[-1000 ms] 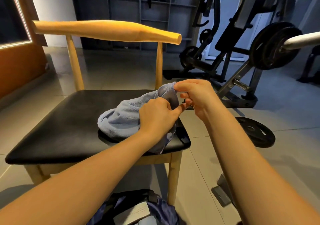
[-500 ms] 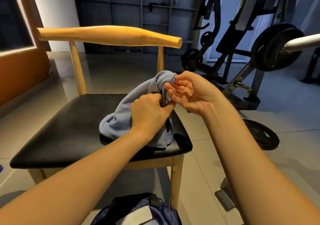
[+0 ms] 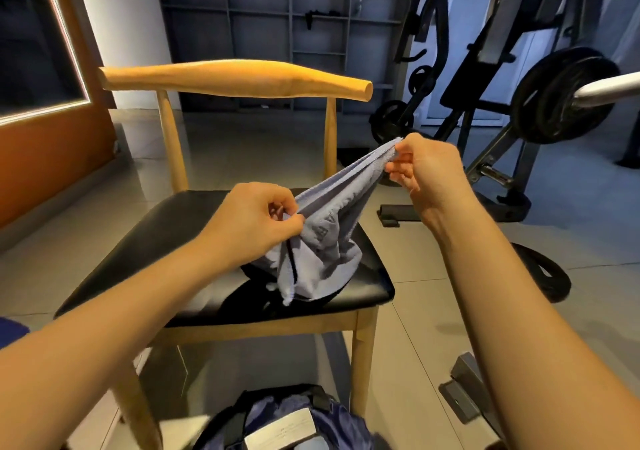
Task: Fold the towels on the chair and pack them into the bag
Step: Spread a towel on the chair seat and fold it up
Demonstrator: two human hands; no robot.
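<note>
Left hand [image 3: 256, 221], at the centre of the frame, has its fingers curled in and pinches a fold of the towel [image 3: 329, 241] against the thumb. The right hand [image 3: 426, 169], higher and to the right of centre, nips the towel's corner between thumb and forefinger, its other fingers loosely bent below. One chair [image 3: 242, 82] fills the middle of the frame, with a pale wooden frame, a thick rounded top rail and a black padded seat that shines a little. One weight machine [image 3: 485, 51] of dark metal stands in the upper right, with black plates loaded on a silver bar, and grey shelving [image 3: 277, 16] lines the wall at the top centre. One bag [image 3: 339, 425] sits on the tiled floor [image 3: 433, 328] at the bottom centre, just in front of the chair's front legs. It is dark blue with black straps, and a pale flat panel shows on top of it. One towel is in view, pale blue-grey, soft and slightly ribbed. It is pulled taut in a band from the left hand up to the right hand, while the rest hangs in a bunched heap whose lower end rests on the right front part of the seat. A thin dark line runs down one of its folds. One loose weight plate [image 3: 550, 276] lies flat on the floor at the right, beyond the right forearm.
</note>
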